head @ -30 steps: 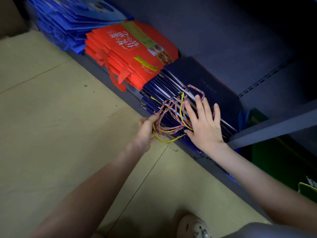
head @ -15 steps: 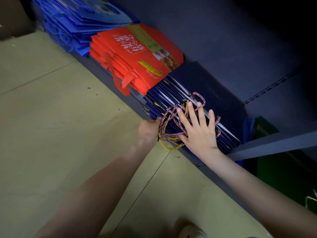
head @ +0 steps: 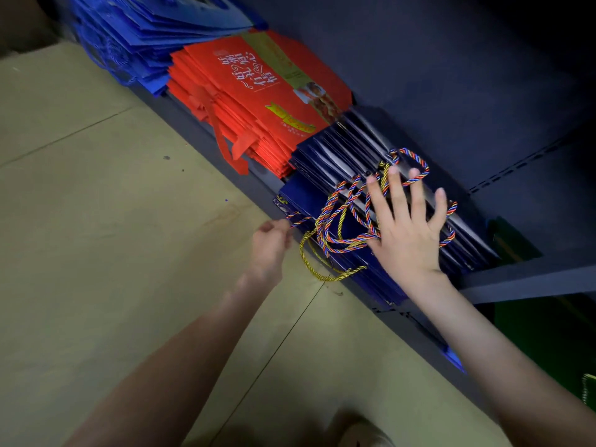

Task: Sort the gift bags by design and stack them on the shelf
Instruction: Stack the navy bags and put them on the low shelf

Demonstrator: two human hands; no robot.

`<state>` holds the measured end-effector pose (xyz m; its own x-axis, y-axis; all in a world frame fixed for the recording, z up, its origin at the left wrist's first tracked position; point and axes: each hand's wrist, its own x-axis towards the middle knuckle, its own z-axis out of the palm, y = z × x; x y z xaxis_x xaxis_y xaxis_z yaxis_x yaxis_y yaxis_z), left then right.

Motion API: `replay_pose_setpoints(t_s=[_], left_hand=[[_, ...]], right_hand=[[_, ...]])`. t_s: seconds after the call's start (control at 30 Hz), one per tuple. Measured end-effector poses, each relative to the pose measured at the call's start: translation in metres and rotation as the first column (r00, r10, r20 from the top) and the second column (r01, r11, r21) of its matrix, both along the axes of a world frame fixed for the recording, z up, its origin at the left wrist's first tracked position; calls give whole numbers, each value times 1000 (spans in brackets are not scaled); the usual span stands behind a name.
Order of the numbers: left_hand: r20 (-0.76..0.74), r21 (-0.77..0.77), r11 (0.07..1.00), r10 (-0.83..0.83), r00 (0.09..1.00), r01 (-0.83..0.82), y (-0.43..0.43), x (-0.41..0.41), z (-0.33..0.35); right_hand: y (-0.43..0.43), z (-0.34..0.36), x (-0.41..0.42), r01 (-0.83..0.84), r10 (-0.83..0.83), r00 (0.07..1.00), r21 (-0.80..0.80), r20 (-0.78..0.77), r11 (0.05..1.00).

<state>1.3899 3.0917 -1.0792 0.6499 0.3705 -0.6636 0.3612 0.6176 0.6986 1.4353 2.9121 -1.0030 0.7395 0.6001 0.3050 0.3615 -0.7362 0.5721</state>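
A stack of navy gift bags [head: 338, 150] lies flat on the low dark shelf [head: 529, 279], their multicoloured rope handles [head: 342, 221] tangled over the front edge. My right hand [head: 408, 233] lies flat on top of that stack with fingers spread, pressing on ropes and bags. My left hand [head: 269, 243] pinches one rope handle at the stack's front left corner. To the left sits a stack of red gift bags [head: 258, 91] with white lettering and red ribbon handles. Further left is a stack of bright blue gift bags [head: 145, 30].
The shelf runs diagonally from upper left to lower right above a beige tiled floor [head: 96, 221]. Something green [head: 548, 343] stands under the shelf at the right. A shoe [head: 361, 430] shows at the bottom edge. A blue scrap [head: 453, 358] pokes out below the shelf.
My left hand has shifted left and now pinches a single rope handle off the bundle. My right hand stays pressed on the navy stack. The view has moved closer.
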Motion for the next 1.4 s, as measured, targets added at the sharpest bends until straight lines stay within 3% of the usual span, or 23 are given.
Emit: replay_pose_setpoints(t_s=[0.1,0.17,0.27,0.33,0.4,0.5,0.63,0.73,0.9,1.07,1.17,1.27,1.4], left_hand=[[139,-288,955,113,984,-69,-1,-9,0],[178,-319,944,146,973,-83,2,-11,-3],[195,-184,983,33,980,3,7,-18,-1],[131,-78,987,-131,983,142,9,-23,1],[23,5,954,-300,954,300,9,-25,0],[-22,51,913,-405,914,406,5,-24,-2],[-27,318,810,-512,859,492,-2,-25,-8],[-93,496,729,-495,864,471,-7,-22,-10],[-278,606,580,-487,828,545,-7,-21,-12],[-256,608,617,-443,859,500,-5,-22,0],[-264,620,598,-450,853,507,-3,-26,7],[-263,737,504,-400,878,450,-4,-28,10],[-148,906,332,-333,931,262,-12,-24,16]], right_hand=[[0,3,0,-3,3,1000,16,-25,1000],[1,4,-1,-2,2,999,22,-33,1000],[2,7,0,-10,12,999,38,-36,999],[2,7,-1,-16,19,998,48,-52,999],[2,7,-2,-16,20,997,61,-68,998],[1,11,-1,-13,20,996,88,-82,996],[-4,25,6,14,-4,998,150,-63,989],[-4,35,10,40,-31,998,184,-53,982],[-1,17,0,17,-6,997,148,-74,989],[-2,-18,-17,-1,-1,998,-32,-59,999],[-2,-18,-15,1,-1,999,-10,-40,1000],[-3,-6,-8,-17,18,1000,66,-11,998],[-8,21,7,-2,6,1000,197,-20,980]])
